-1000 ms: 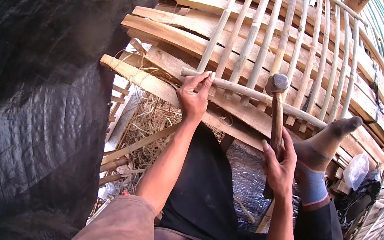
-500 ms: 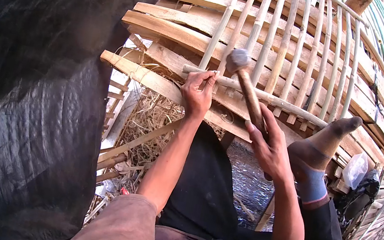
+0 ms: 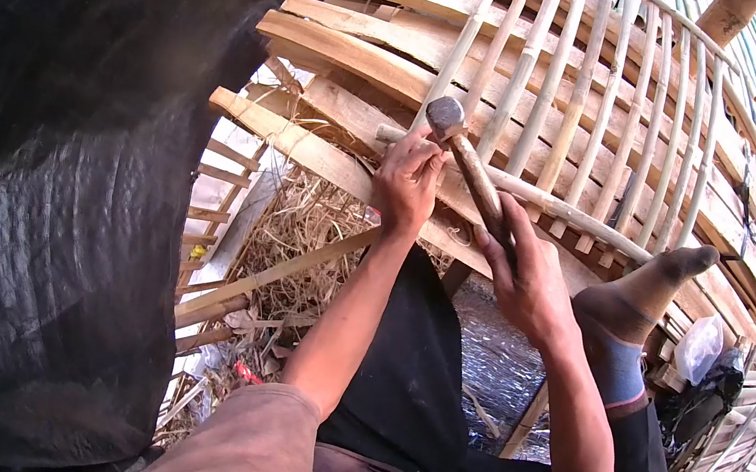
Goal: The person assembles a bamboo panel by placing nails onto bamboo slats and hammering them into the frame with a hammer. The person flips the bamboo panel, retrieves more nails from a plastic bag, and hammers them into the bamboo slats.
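Observation:
My right hand (image 3: pixel 535 282) is closed around the wooden handle of a hammer (image 3: pixel 480 178). The hammer's grey metal head is over the fingertips of my left hand (image 3: pixel 407 181). That hand is pinched at the left end of a bamboo crosspiece (image 3: pixel 553 203); whatever lies between its fingertips is too small or hidden to make out. Several thin bamboo poles (image 3: pixel 573 119) run up from the crosspiece side by side, forming a rack. My socked foot (image 3: pixel 660 283) rests against the crosspiece's right end.
Rough wooden planks (image 3: pixel 359 53) lie stacked beneath the rack. Dry straw (image 3: pixel 295 252) and sticks fill the gap below my left arm. A black plastic sheet (image 3: pixel 60 283) hangs at the left. A clear plastic bag (image 3: pixel 699 348) and a black bag (image 3: pixel 706 396) are beyond my foot.
The hammer head has come to the left, closer over my left fingertips, and is no longer blurred. The whole view has shifted slightly; my left hand keeps its pinch.

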### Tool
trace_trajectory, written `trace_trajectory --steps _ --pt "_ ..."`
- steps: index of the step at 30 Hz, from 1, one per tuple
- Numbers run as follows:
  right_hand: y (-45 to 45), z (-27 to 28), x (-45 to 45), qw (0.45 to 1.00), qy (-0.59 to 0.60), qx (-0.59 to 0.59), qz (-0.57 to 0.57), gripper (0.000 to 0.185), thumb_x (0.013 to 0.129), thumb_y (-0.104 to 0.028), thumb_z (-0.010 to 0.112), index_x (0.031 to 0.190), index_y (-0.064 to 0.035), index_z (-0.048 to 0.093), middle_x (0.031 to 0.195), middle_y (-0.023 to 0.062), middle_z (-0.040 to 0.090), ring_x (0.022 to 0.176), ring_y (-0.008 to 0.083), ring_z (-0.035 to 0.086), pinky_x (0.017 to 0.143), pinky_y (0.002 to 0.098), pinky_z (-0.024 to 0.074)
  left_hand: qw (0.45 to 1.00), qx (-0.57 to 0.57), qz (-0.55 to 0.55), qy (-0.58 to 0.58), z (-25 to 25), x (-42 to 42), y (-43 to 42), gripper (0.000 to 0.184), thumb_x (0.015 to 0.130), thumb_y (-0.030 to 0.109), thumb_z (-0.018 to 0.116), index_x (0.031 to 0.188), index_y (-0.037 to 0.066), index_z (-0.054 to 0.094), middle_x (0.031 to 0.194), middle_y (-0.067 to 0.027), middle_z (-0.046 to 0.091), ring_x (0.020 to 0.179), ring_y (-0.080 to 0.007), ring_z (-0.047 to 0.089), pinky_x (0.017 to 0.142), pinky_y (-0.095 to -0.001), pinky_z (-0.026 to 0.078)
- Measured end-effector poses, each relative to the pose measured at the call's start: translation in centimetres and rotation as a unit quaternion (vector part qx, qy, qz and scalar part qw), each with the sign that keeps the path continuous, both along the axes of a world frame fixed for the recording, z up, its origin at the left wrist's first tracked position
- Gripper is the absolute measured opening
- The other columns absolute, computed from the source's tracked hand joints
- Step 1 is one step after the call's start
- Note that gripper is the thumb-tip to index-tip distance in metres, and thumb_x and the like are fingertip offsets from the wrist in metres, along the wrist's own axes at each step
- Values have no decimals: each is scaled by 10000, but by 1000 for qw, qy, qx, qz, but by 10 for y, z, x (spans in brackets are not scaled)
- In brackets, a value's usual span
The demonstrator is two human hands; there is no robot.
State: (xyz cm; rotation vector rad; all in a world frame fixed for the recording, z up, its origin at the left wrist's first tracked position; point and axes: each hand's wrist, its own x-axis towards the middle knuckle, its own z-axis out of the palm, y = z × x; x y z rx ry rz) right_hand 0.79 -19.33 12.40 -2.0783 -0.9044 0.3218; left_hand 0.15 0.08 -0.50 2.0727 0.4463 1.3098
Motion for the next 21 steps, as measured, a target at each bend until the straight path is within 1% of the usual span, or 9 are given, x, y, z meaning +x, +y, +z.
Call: trace_trajectory --steps 2,4,6,7,9,13,16,17,21 --pt "1 5 -1 1000 11 10 3 452 977 -202 592 1366 -32 435 923 329 639 901 517 610 726 547 459 999 -42 -30 -7 -1 1 2 144 807 124 787 914 42 736 963 -67 731 885 -254 665 775 -365 539" --pt "0 3 -1 1000 22 21 0 452 976 -199 593 1364 -29 435 925 330 639 904 517 610 729 547 458 999 -40 -29 -4 0 0 0 142 805 124 789 904 37 735 964 -64 730 879 -254 663 774 -358 538" --pt "1 -2 1 1000 7 1 -3 450 974 -200 597 1362 -34 440 924 325 640 906 514 613 734 539 465 999 -31 -33 0 -1 -2 1 137 805 56 765 927 15 716 954 -89 710 883 -268 659 793 -366 532" --pt "1 -1 2 1000 5 1 -3 450 974 -200 597 1362 -34 440 924 325 640 906 514 613 734 539 465 999 -32 -33 -2 -1 -1 0 137 805 56 765 927 15 716 954 -89 710 883 -268 659 793 -366 532" --pt "3 0 4 999 34 -27 0 450 975 -206 598 1366 -42 447 926 322 641 907 511 616 744 532 471 999 -38 -27 13 0 -1 1 139 831 137 766 933 46 744 952 -69 727 873 -261 659 785 -366 532" --pt "3 14 2 1000 -11 15 5 450 981 -209 592 1376 -48 451 890 314 644 881 508 627 740 503 485 999 10 -40 27 5 0 5 133 858 146 735 939 41 744 956 -83 728 885 -286 653 792 -392 528" --pt "2 17 4 999 -3 41 -12 447 983 -212 593 1374 -46 454 872 311 643 869 506 631 730 483 491 994 -27 -73 77 12 -3 9 175 840 126 752 978 19 736 995 -101 729 933 -285 658 832 -375 529" --pt "1 15 5 999 4 44 -22 449 984 -224 594 1371 -41 459 872 312 640 871 504 631 728 473 490 993 -18 -72 87 14 -3 11 176 846 131 751 981 20 739 991 -105 734 931 -280 667 826 -377 532" --pt "-6 8 6 999 10 30 -34 460 986 -239 593 1377 -37 458 867 311 638 864 506 630 727 469 489 993 -21 -86 79 20 -4 13 166 849 129 751 972 19 737 964 -104 737 909 -277 681 823 -376 534"
